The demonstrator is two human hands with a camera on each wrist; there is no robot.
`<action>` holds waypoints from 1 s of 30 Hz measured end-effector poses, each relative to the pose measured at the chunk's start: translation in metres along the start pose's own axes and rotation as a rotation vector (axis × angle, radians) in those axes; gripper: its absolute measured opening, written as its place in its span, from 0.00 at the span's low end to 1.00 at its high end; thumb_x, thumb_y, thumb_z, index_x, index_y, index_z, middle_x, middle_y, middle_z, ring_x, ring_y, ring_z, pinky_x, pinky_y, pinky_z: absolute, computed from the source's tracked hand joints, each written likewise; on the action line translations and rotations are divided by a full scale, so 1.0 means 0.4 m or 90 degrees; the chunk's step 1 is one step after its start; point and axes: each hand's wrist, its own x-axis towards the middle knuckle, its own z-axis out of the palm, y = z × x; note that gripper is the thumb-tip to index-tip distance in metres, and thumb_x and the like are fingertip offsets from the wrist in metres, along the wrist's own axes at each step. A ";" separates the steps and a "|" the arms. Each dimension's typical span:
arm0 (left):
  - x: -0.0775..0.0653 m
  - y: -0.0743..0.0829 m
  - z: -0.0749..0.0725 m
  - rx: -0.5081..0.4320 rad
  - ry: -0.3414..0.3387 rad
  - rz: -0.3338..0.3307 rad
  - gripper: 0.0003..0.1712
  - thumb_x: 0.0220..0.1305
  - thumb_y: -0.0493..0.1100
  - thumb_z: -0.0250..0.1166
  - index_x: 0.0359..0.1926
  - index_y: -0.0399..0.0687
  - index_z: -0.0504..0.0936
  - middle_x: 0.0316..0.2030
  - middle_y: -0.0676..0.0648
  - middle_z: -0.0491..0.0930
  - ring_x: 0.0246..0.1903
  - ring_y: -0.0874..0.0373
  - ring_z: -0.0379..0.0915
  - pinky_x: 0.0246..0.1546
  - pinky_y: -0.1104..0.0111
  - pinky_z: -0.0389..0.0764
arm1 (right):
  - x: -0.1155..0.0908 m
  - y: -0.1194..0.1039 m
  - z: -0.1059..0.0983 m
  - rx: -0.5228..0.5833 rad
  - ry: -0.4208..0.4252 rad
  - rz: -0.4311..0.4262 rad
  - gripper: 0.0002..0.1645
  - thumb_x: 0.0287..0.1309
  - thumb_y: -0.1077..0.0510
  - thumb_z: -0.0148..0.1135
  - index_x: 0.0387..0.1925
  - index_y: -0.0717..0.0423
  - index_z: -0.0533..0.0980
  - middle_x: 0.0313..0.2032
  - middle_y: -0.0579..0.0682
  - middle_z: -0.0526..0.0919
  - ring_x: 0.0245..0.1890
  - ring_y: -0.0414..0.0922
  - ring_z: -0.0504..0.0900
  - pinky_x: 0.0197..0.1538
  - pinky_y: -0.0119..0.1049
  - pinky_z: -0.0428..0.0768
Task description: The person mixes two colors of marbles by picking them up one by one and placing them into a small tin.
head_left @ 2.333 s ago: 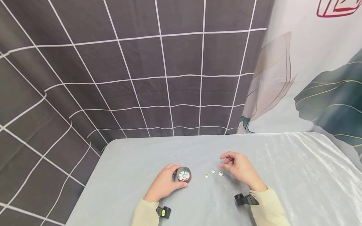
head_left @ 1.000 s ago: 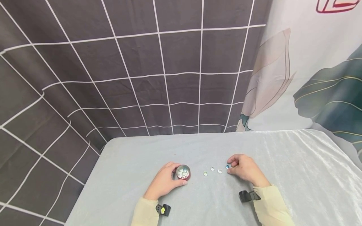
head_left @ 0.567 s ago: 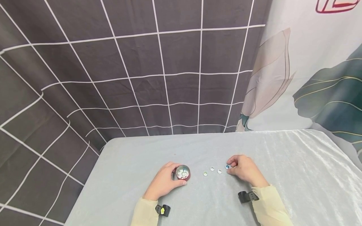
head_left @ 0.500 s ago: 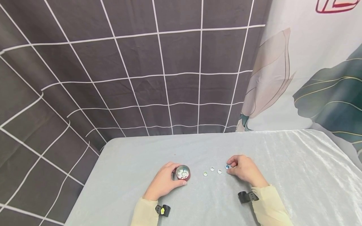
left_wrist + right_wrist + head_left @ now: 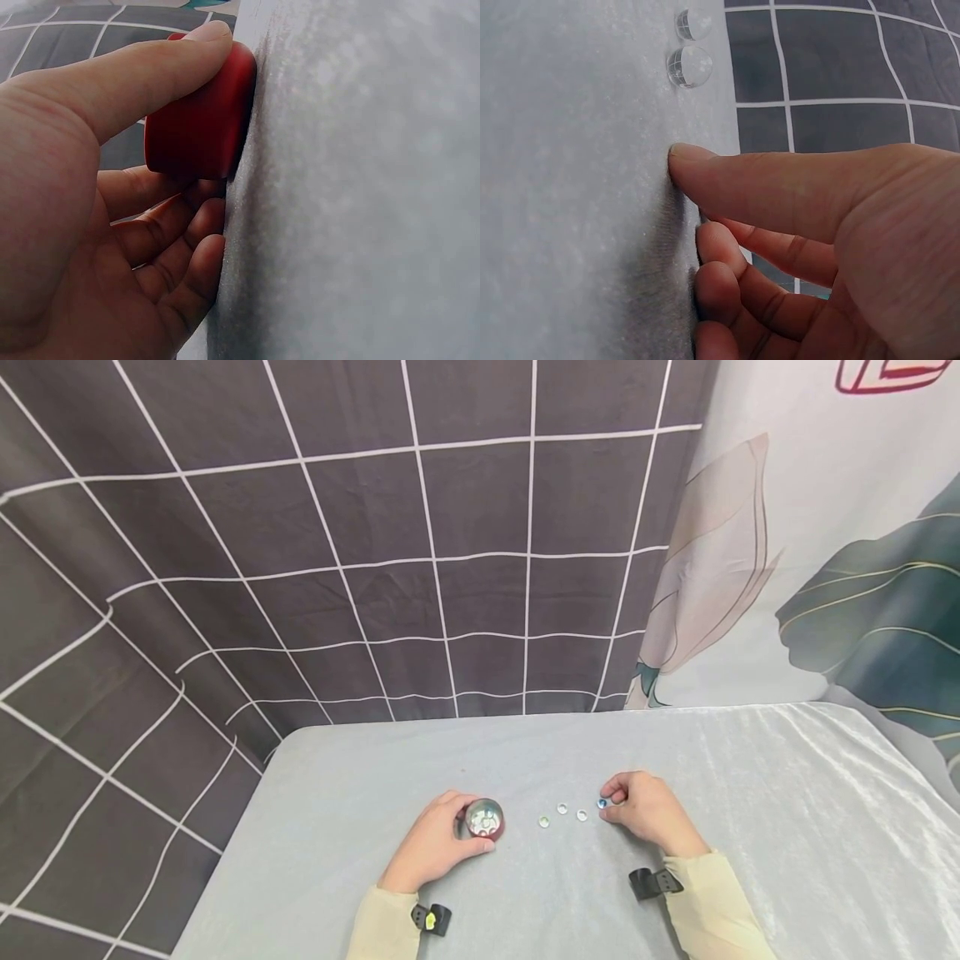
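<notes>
My left hand [image 5: 431, 847] grips a small round tin [image 5: 495, 832] from its left side, thumb at the near side and fingers behind. Its red outer wall shows in the left wrist view, standing on the cloth; several shiny clear pieces lie inside it. My right hand [image 5: 651, 810] pinches a blue glass marble [image 5: 602, 803] at the table surface between thumb and forefinger. In the right wrist view the thumb [image 5: 757, 184] hides that marble. Left of this hand lie a clear glass marble [image 5: 582, 816], another clear marble [image 5: 562, 808] and a greenish marble [image 5: 543, 822].
Both hands work over a table with a pale grey velvety cloth [image 5: 360, 768]. Behind it hangs a dark curtain [image 5: 375, 527] with a white grid, and a white leaf-patterned curtain [image 5: 727, 568] on the right. Each wrist wears a small black camera [image 5: 438, 919].
My right hand has shifted slightly right and lowered, and a blue marble now shows at its fingertips, right of the other marbles. The left hand keeps its hold on the tin.
</notes>
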 end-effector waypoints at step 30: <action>0.001 -0.007 0.003 0.010 0.003 0.004 0.33 0.52 0.56 0.78 0.56 0.45 0.82 0.47 0.54 0.80 0.49 0.57 0.75 0.55 0.58 0.76 | -0.002 -0.006 0.000 -0.011 0.006 -0.006 0.07 0.46 0.63 0.74 0.28 0.55 0.82 0.25 0.44 0.77 0.27 0.42 0.72 0.33 0.37 0.72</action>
